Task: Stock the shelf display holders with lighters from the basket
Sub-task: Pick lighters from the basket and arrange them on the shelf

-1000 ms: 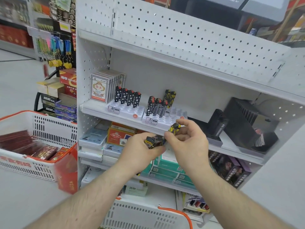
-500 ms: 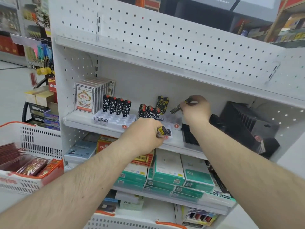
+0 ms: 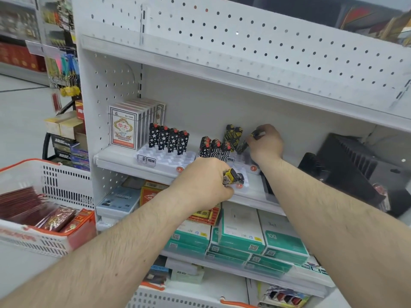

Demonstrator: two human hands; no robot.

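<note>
Two white display holders stand on the middle shelf. The left holder (image 3: 169,157) carries several black star-patterned lighters (image 3: 168,138). The right holder (image 3: 249,166) carries several black and yellow lighters (image 3: 219,146). My right hand (image 3: 265,142) pinches a black-and-yellow lighter (image 3: 245,144), its lower end at the back row of the right holder. My left hand (image 3: 205,182) grips a bunch of black-and-yellow lighters (image 3: 232,177) in front of the shelf edge. A white basket with an orange rim (image 3: 189,298) shows at the bottom edge; its contents are hidden.
White card packs (image 3: 123,126) stand left of the holders. Black boxes (image 3: 347,165) lie at the shelf's right. Green and white boxes (image 3: 242,238) fill the shelf below. Another basket (image 3: 55,181) with red packets sits at the left.
My right hand took one lighter from the bunch, reached up to the right holder and now lowers it into the back row. My left hand rose to the shelf edge with the remaining lighters.
</note>
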